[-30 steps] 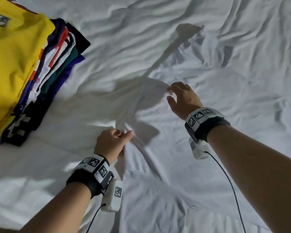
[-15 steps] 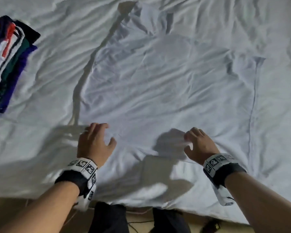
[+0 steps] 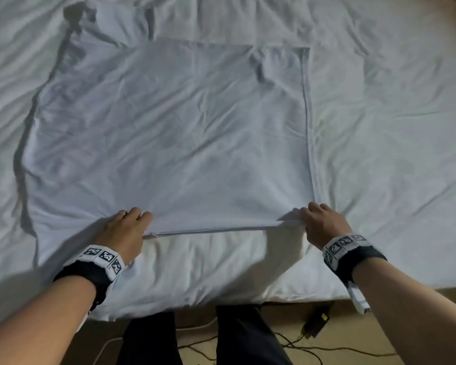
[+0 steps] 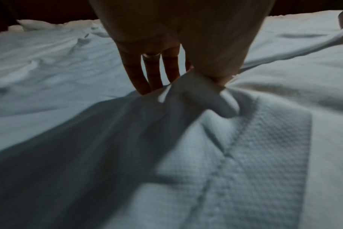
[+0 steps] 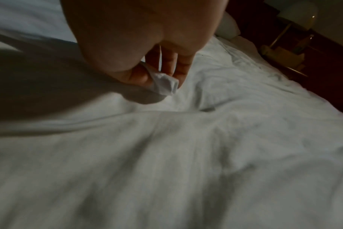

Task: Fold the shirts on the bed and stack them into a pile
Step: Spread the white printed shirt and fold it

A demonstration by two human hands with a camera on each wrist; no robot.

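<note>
White shirt (image 3: 169, 133) collar end (far left) in shadow, unclear; rt wrist view blurred.

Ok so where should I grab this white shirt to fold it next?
Judging by its pose, keep the near edge of the white shirt, from your side. It is taut between the left hand and right hand, so both pinches can probably carry it away from you.

White cloth shirt (image 3: 174, 133) is showing a matt, soft, creased weave with a stitched hem. White bed cover (image 4: 245, 155) is presenting a textured, dimpled waffle cloth. Black fabric wristbands (image 3: 87, 272) are carrying matt printed marker tiles.
</note>
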